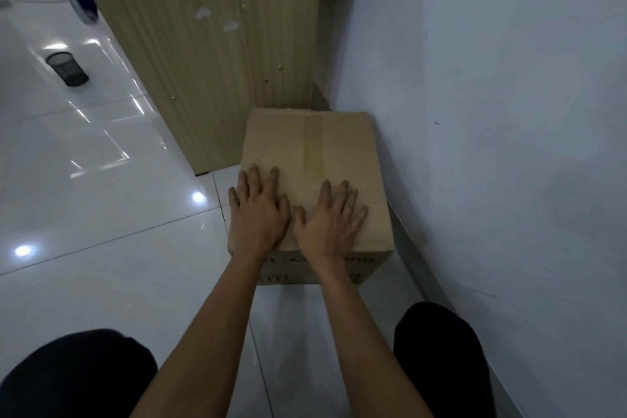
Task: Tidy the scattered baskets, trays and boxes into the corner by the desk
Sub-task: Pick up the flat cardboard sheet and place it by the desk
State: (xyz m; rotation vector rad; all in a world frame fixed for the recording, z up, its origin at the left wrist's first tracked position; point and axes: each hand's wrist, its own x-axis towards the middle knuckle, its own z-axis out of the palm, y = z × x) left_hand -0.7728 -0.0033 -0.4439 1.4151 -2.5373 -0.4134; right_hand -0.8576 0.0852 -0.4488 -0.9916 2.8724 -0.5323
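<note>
— White shiny floor tiles [101, 214] and a pale wall [509, 112]. Where are the hands?

— Both are on top of a brown cardboard box [305, 146]. The left hand [258, 214] lies flat, palm down, fingers straight and spread. The right hand [329, 219] lies flat just beside it in the same way. The two thumbs nearly meet.

— Do they grab the box?

— No. No finger curls round it. They only press on the lid, close to the near edge. The outer finger of the left hand reaches the left edge of the box.

— What is on the lid?

— A strip of tape [315, 146] runs down the middle, away from the hands. The right hand's fingertips lie beside it.

— And where is the box?

— It sits on the floor in the corner. The wall is just beside its right side. A tall wooden panel [203, 61] stands at its far left. I think that is the side of the desk. The front of the box has some dark print, but it is too blurry to read.

— What else is there?

— Bare arms come up from the bottom of the view. Two knees in dark trousers are low down, one on the left [68, 377] and one on the right [441, 349]. Far off on the left, a small black mesh cup [68, 69] is on the tiles, well apart from the box. Lamp light makes bright spots on the floor.
</note>
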